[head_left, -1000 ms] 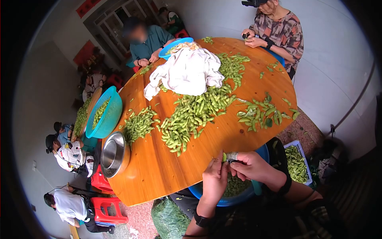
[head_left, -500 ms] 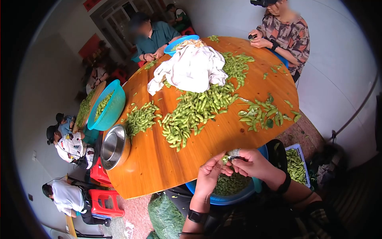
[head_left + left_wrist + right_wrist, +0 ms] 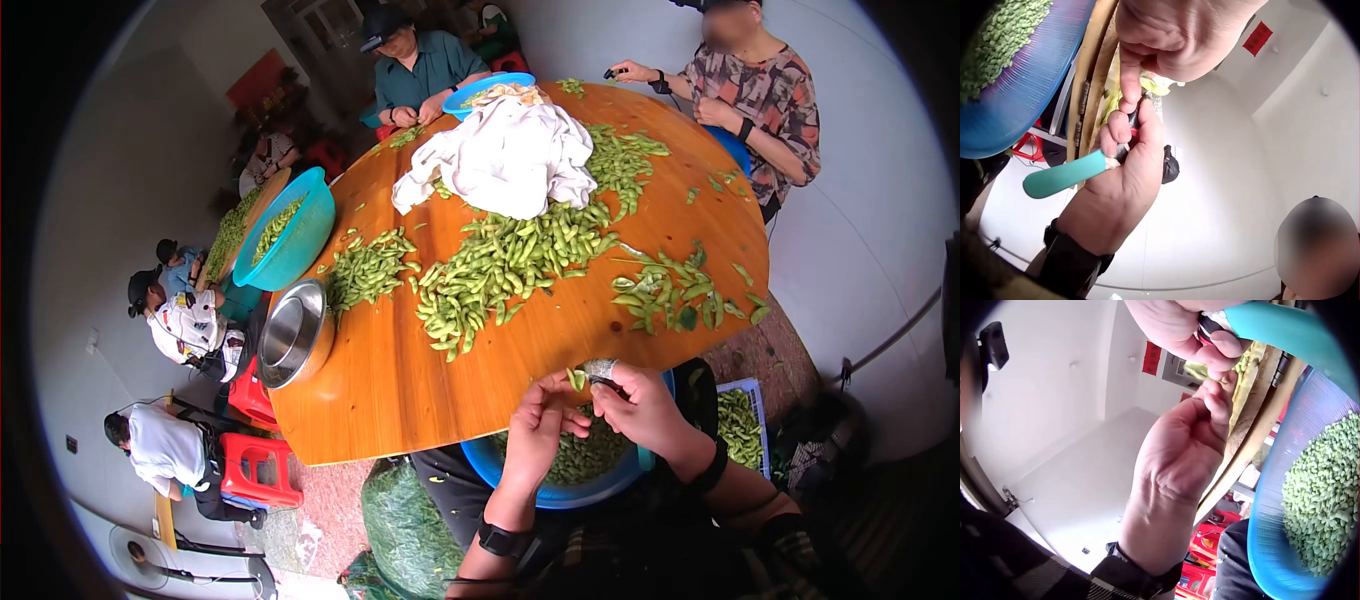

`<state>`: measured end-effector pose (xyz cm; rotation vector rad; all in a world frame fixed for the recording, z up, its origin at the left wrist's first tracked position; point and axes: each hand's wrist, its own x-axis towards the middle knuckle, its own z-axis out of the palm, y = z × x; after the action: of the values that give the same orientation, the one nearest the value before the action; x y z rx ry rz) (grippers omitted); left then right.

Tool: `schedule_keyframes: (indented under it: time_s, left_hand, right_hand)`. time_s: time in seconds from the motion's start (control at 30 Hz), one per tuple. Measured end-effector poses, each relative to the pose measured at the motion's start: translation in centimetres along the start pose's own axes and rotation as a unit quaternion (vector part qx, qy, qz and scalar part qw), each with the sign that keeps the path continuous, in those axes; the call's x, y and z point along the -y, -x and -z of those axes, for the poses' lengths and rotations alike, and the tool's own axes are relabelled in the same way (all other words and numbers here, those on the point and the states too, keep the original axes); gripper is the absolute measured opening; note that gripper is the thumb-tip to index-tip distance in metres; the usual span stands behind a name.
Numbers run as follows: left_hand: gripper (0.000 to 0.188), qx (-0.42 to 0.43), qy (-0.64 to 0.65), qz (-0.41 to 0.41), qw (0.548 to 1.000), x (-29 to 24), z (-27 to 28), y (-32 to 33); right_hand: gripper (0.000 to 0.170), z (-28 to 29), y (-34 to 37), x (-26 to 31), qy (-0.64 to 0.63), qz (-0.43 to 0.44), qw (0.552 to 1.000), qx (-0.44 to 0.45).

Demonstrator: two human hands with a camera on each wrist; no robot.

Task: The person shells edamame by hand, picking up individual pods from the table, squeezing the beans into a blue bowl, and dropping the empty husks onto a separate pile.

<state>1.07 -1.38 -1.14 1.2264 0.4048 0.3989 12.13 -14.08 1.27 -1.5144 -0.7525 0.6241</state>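
Observation:
My left hand point(image 3: 535, 425) pinches a green soybean pod point(image 3: 577, 380) at its fingertips, above the basin and close to the table edge. The pod looks split and spread in the right wrist view. My right hand point(image 3: 645, 410) meets it from the other side, its fingers curled round a tool with a teal handle point(image 3: 1063, 175) and a dark part with a red band; the working tip is hidden by fingers. A grey wrap point(image 3: 600, 369) covers one right fingertip. Below both hands, a blue basin point(image 3: 1257, 550) holds many shelled green beans point(image 3: 1322, 500).
Piles of pods point(image 3: 500, 265) lie on the round wooden table point(image 3: 390, 400), beside a white cloth point(image 3: 500, 155). Steel bowl point(image 3: 292, 335) and teal tub point(image 3: 318, 215) stand at its left. A crate of pods point(image 3: 740, 425) is at my right. Two people sit across.
The pod between my hands has gone from plump and closed to split-looking. My hands stay together over the basin. The head view has shifted, and the person at upper right has moved a hand outward.

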Motion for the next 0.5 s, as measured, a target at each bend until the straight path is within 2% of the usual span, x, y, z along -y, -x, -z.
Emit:
schedule_keyframes:
  time_s: [0.03,0.07,0.1,0.13,0.17,0.23,0.27,0.3,0.33,0.37,0.43,0.47,0.5]
  left_hand:
    - [0.024,-0.013,-0.038,0.011,0.999,0.2,0.2,0.2]
    - [0.024,-0.017,-0.038,0.007,0.999,-0.2,0.5,0.7]
    - [0.023,0.011,-0.131,0.05,0.99,-1.0,0.7,1.5]
    - [0.022,0.037,-0.223,0.093,0.97,-1.9,0.8,2.0]
    - [0.022,0.033,-0.225,0.09,0.97,-2.8,0.8,2.3]
    - [0.015,0.101,-0.367,0.019,0.924,-4.5,0.5,2.7]
    - [0.012,0.06,-0.378,0.043,0.923,-5.6,0.0,2.2]
    - [0.012,0.057,-0.378,0.041,0.923,-5.9,0.2,1.0]
    - [0.012,-0.038,-0.464,-0.064,0.883,-5.7,0.8,-0.7]
    - [0.013,-0.132,-0.535,-0.166,0.818,-5.4,1.5,-2.7]
    - [0.013,-0.245,-0.581,-0.191,0.753,-4.9,2.8,-7.6]
    - [0.013,-0.245,-0.58,-0.193,0.752,-4.0,3.6,-9.2]
    - [0.013,-0.247,-0.614,-0.169,0.73,-3.7,4.0,-10.6]
  right_hand:
    - [0.02,0.4,-0.2,0.1,0.001,0.002,1.0,0.005]
    - [0.019,1.0,-0.6,0.4,-0.019,-0.012,0.999,-0.028]
    - [0.019,1.6,-1.1,0.6,-0.039,-0.026,0.997,-0.06]
    - [0.02,2.9,-2.1,-0.6,0.023,0.045,0.993,-0.105]
    - [0.02,4.5,-2.8,-1.0,0.091,0.049,0.984,-0.148]
    - [0.009,8.1,-3.9,-2.1,0.196,0.067,0.956,-0.205]
    - [0.008,9.9,-4.3,-3.7,0.238,0.084,0.944,-0.214]
    - [0.01,10.9,-4.7,-4.6,0.279,0.1,0.928,-0.225]
    - [0.01,10.7,-4.7,-4.1,0.279,0.102,0.928,-0.224]
    - [0.011,10.5,-4.4,-3.2,0.258,0.072,0.939,-0.217]
    - [0.013,10.2,-4.2,-3.1,0.237,0.042,0.948,-0.21]
    - [0.013,10.1,-4.1,-3.6,0.266,0.085,0.936,-0.213]
    - [0.013,10.0,-4.1,-3.8,0.295,0.128,0.922,-0.217]
